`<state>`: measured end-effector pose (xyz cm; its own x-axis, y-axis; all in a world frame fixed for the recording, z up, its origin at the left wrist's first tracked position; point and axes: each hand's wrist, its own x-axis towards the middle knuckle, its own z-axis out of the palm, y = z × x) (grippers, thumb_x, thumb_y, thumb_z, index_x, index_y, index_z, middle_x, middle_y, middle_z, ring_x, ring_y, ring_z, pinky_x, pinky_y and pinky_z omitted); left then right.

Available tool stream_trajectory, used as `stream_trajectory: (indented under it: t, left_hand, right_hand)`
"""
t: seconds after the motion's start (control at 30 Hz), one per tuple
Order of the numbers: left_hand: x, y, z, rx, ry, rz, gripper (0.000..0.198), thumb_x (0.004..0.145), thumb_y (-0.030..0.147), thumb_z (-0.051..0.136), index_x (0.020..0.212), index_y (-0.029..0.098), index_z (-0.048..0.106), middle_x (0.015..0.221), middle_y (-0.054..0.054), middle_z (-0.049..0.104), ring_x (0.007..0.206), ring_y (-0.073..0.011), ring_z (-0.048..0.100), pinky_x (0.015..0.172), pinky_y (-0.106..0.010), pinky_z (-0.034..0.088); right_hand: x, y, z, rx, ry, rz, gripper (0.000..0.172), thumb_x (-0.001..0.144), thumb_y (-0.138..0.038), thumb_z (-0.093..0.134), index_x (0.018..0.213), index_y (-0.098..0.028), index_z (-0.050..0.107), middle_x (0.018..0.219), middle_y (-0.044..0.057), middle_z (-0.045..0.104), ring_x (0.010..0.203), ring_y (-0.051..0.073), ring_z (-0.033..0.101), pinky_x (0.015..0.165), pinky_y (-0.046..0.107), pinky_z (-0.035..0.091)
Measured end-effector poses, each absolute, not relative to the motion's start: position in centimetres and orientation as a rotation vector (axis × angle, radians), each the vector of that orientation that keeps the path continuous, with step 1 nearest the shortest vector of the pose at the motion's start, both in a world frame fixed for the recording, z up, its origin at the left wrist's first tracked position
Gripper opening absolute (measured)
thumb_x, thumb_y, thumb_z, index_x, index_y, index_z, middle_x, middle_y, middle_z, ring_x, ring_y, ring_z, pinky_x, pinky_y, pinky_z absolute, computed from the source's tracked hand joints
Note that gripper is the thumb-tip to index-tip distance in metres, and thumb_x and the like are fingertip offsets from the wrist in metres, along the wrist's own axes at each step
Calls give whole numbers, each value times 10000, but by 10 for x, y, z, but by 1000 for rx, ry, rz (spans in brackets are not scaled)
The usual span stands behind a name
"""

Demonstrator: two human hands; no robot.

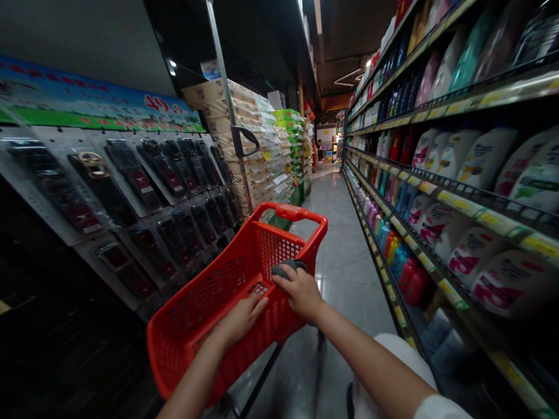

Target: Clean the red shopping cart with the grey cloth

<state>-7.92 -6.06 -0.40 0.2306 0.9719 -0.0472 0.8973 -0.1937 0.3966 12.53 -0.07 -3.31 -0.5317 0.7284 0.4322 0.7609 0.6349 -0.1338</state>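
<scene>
- At the left of the frame I see hanging packages (144, 169) close beside the far side of the cart; if I let the cart drift that way, I think its rim could catch them.
- Upper left of centre stands a metal pole (227, 87) with a black grip; the cart's handle end appears near to it, so a careless push could maybe knock it.
- The red cart (248, 355) fills the lower middle of the frame. It stands on thin legs, and I judge that uneven pressing on the near rim could make it roll or turn.
- My left hand (244, 319) is on this near rim, fingers rather straight. I cannot tell if it grips; a loose hold would not steady the cart.
- The grey cloth (286, 266) is in the centre, at the near rim towards the handle end. My right hand (303, 291) holds it bunched under curled fingers; if they loosen, it could slip into the basket.
- At the right of the frame, bottles (484, 154) fill the shelves (502, 224); a wide swing of my right elbow could, in my opinion, hit them.
</scene>
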Motion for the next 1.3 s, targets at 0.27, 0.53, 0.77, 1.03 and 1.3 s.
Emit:
stream_trajectory:
  t: [0.27, 0.53, 0.77, 1.03, 1.3]
  left_hand:
    - [-76, -43, -23, 2064, 1648, 463, 495, 964, 508, 255, 882, 167, 603, 866, -67, 678, 812, -204, 612, 767, -300, 448]
    - [-81, -51, -20, 2018, 1664, 518, 481, 922, 555, 305, 757, 183, 562, 765, -39, 623, 748, -200, 571, 725, -292, 419]
    - [-90, -62, -15, 2020, 1654, 490, 471, 916, 558, 300, 747, 189, 541, 739, -16, 554, 733, -188, 532, 716, -289, 401]
    - [-109, -80, -14, 2022, 1613, 497, 472, 900, 574, 337, 706, 189, 530, 723, -18, 575, 716, -186, 534, 700, -280, 423]
    - [-107, -84, -6, 1978, 1623, 556, 507, 905, 581, 328, 711, 185, 579, 713, -23, 613, 720, -198, 566, 717, -285, 456]
  right_hand:
    - [169, 57, -40, -1334, -2008, -81, 698, 814, -65, 491, 1427, -398, 471, 1587, -11, 302, 1136, 262, 514, 961, 428, 501]
    - [199, 139, -16, -1130, -1291, 242, 739, 673, 14, 415, 1362, -205, 567, 1488, 60, 437, 1371, 195, 408, 1163, 363, 328]
    - [138, 65, -58, -1015, -1330, 271, 670, 793, -50, 401, 1431, -236, 487, 1605, 41, 225, 1469, 199, 251, 1199, 388, 251]
    - [166, 111, -15, -931, -978, 476, 452, 930, -378, 419, 1289, -189, 619, 1429, 110, 503, 1324, 204, 458, 1144, 408, 323]
    - [145, 110, -16, -994, -852, 552, 564, 900, -330, 435, 1425, -129, 472, 1444, 151, 471, 1332, 212, 443, 1134, 381, 328]
